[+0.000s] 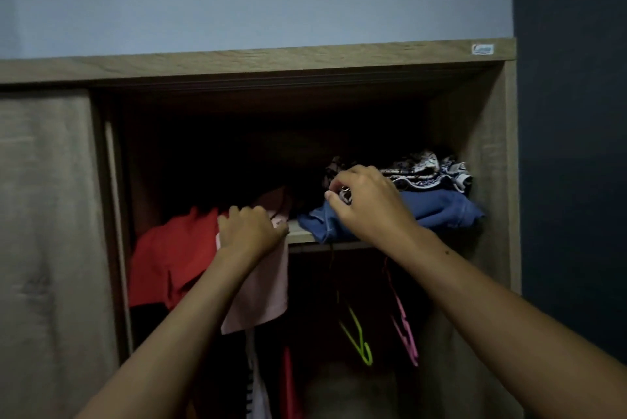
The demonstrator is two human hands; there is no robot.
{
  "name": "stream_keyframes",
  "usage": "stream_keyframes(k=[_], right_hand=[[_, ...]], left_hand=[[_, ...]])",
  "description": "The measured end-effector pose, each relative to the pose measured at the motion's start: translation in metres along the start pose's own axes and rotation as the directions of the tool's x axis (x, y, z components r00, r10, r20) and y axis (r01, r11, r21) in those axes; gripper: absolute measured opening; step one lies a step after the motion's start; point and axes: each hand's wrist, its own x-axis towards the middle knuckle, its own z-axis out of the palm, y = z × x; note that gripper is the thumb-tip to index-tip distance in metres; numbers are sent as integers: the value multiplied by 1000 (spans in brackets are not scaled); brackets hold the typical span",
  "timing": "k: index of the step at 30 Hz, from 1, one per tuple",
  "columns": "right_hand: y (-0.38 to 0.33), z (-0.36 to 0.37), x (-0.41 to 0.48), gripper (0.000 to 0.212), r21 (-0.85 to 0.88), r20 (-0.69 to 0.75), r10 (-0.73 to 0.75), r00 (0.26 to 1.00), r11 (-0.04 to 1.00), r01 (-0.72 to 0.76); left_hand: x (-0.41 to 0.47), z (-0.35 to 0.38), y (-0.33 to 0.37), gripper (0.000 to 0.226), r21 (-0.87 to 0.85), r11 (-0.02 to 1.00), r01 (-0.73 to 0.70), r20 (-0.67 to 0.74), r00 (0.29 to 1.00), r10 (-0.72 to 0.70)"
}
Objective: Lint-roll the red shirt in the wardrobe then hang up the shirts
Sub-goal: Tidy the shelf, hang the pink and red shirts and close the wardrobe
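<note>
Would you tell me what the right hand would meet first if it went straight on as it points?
Probably the patterned cloth, which the right hand now pinches above the blue garment; it points up-left into the shelf, and beyond that the dark hides any depth.

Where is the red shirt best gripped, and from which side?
Probably at the bunched top of the red shirt, where it drapes over the shelf edge, coming from the front left: the rest hangs loose, and the pink cloth overlaps its right side.
</note>
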Motion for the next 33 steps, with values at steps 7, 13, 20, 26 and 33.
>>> stream_keyframes(k=[7,13,20,26,33], right_hand=[[-24,23,3,21,133,67,10,998,991,-19],[-24,34,17,16,313,103,154,983,933,-179],[-51,56,39,42,261,302,231,925,913,-313],[-73,77,60,47,149,478,262,838,916,-371],[-65,79,70,49,301,357,407,841,802,-516]], left_hand=[[-2,-6,1,25,-193,980,-50,-96,995,32],[-17,-5,-23,14,-408,866,-290,-266,945,192],[-46,-8,-39,21,-390,752,-531,-349,841,413],[-40,-18,-60,32,-376,785,-492,-313,865,392],[-14,12,-105,58,-83,981,-175,-15,985,174]])
